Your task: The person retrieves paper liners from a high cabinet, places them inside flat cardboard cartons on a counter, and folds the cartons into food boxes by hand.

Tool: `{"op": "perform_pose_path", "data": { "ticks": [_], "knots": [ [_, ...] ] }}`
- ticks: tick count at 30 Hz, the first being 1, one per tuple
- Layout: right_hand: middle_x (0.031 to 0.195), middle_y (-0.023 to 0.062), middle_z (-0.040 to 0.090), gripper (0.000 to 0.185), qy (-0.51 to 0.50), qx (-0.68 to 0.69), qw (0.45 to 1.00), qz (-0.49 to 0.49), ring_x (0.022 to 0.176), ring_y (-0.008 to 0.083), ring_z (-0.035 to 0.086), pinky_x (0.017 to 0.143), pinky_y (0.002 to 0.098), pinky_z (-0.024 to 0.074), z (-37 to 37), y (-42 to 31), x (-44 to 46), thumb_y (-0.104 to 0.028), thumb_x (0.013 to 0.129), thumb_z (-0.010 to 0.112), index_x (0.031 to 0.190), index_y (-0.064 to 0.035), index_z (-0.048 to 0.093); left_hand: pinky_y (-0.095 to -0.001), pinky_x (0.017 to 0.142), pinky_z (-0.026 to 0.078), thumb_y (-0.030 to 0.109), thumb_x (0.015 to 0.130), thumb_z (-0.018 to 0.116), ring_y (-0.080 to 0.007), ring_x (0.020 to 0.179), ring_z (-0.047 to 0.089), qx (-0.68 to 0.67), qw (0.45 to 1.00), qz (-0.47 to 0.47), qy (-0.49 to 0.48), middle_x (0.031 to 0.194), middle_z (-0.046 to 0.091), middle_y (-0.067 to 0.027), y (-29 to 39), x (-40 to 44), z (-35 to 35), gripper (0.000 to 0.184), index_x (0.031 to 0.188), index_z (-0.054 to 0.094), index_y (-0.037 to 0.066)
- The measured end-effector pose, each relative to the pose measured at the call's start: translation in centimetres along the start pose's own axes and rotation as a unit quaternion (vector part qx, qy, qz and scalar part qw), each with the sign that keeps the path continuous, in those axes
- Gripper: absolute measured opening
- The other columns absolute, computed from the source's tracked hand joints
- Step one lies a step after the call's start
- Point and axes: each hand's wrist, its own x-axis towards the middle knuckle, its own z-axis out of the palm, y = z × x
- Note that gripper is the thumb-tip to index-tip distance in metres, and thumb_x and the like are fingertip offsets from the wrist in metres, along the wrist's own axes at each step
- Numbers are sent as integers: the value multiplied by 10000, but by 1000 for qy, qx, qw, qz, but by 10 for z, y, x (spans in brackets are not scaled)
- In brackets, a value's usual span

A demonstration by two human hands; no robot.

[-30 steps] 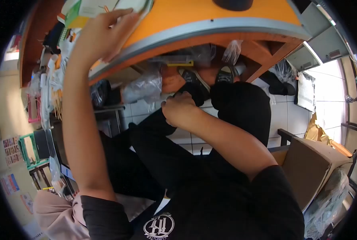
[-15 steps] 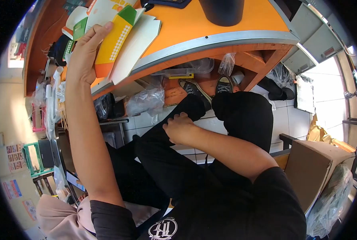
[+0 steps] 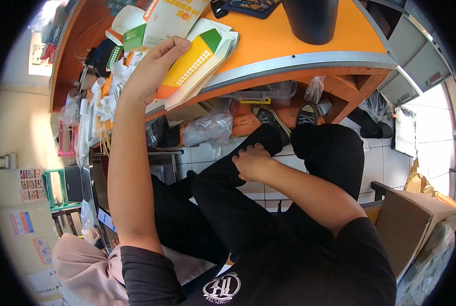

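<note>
My left hand [image 3: 154, 69] is closed on a small stack of folded paper food packaging [image 3: 194, 66] at the desk's front edge. The top piece is yellow with white dots, a green corner and an orange end; pale layers show beneath it. Just behind my fingers stands white paper packaging with orange lettering [image 3: 171, 23], beside a green-and-white flap [image 3: 134, 37]. Down on my black-trousered leg rests my right hand [image 3: 253, 162], holding nothing, its fingers loosely bent and apart.
A black bin-like container [image 3: 310, 20] and a dark mat [image 3: 256, 6] are on the orange desk [image 3: 268, 43]. Plastic bags [image 3: 207, 127] lie underneath. To my right is a cardboard box [image 3: 404, 224]. Another person in pink cloth [image 3: 85, 265] sits close on my left.
The view has swung, shifting everything rightward. The stack in my left hand, fanned out before with a wide white sheet, is now more gathered. My right hand stays on my leg.
</note>
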Motion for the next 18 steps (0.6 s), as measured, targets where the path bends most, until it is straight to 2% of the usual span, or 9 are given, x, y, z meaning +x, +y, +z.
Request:
{"op": "perform_pose_path", "data": {
  "ticks": [2,4,7,8,9,11,12,15,18],
  "knots": [
    [1262,129,683,437,14,-12,1000,-3,1170,343,648,957,555,465,-1,0,0,-240,887,683,1299,-96,663,-289,861,479,285,1028,603,-124,964,619,132,989,66,28,1032,663,-4,4,1,2,241,1043,637,47],
    [1240,122,691,431,29,-14,999,-11,1148,341,658,940,553,478,1,0,1,-253,885,687,1283,-88,668,-353,842,512,276,1028,587,-243,953,679,323,930,175,25,1067,704,-104,0,3,1,289,1108,622,0],
    [1193,128,696,433,46,-4,998,-42,1123,331,663,947,522,482,2,3,2,-291,886,695,1258,-71,665,-440,840,524,250,1007,588,-425,980,659,522,835,166,48,1114,669,-242,22,-19,31,313,1161,596,-23],
    [1186,138,687,446,44,1,997,-57,1130,327,652,975,498,469,-3,1,0,-319,889,700,1254,-66,658,-483,805,525,248,983,614,-456,954,641,503,832,225,72,1065,670,-248,20,-17,30,296,1156,611,8],
    [1179,148,678,461,41,7,997,-72,1137,323,642,1002,475,456,-8,-2,-2,-346,892,705,1251,-61,650,-481,799,525,244,980,618,-448,944,647,509,817,242,124,1038,675,-236,21,-17,28,284,1150,616,16],
    [1108,131,701,371,120,18,983,-136,1067,328,676,916,464,512,-13,-7,-6,-292,878,694,1166,-59,683,-479,789,526,235,974,626,-431,925,659,514,780,276,226,984,684,-213,25,-16,20,260,1138,626,33],
    [1073,123,712,327,158,24,973,-168,1033,331,693,873,459,540,-16,-10,-7,-265,870,688,1123,-58,700,-485,713,546,240,969,611,-399,837,677,503,735,343,300,988,694,-160,25,-16,12,165,991,616,76],
    [1041,77,671,295,333,21,918,-212,1074,284,652,927,378,505,-25,-23,-8,-290,833,729,1037,-82,682,-472,691,536,243,976,620,-417,815,678,425,741,327,405,885,689,-212,45,-29,-8,217,1018,628,30],
    [1172,61,641,390,522,5,804,-284,1187,277,580,947,405,483,-63,-34,-39,-278,787,748,1142,-131,683,-475,700,526,245,991,610,-437,819,677,419,803,303,296,880,684,-233,35,-24,-12,250,1029,613,-2]
  ]
}}
